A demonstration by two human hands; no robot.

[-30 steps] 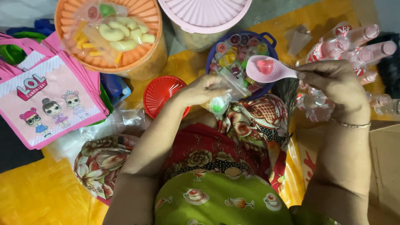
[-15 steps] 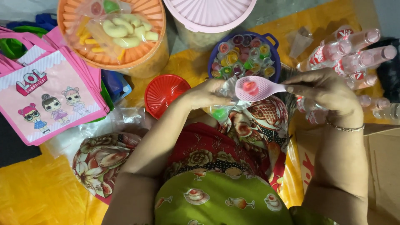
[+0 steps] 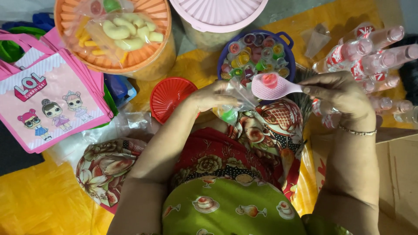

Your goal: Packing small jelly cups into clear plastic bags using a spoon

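My right hand (image 3: pixel 342 93) grips the handle of a pink plastic spoon (image 3: pixel 270 87) that carries a red jelly cup (image 3: pixel 270 80). My left hand (image 3: pixel 213 96) holds open a small clear plastic bag (image 3: pixel 235 102) just left of the spoon; a green jelly cup (image 3: pixel 228 115) sits inside it. Right behind the spoon is a blue bowl (image 3: pixel 288 48) filled with several coloured jelly cups.
A red ridged lid (image 3: pixel 170 98) lies left of my left hand. An orange tub (image 3: pixel 150 58) with bagged snacks and a pink-lidded tub (image 3: pixel 217 15) stand at the back. Pink cartoon tote bags (image 3: pixel 48 100) lie left, small clear bottles (image 3: pixel 370 54) right, a cardboard box (image 3: pixel 398 174) lower right.
The spoon with the red jelly cup came down from over the blue bowl toward the mouth of the clear bag. My left hand stayed on the bag.
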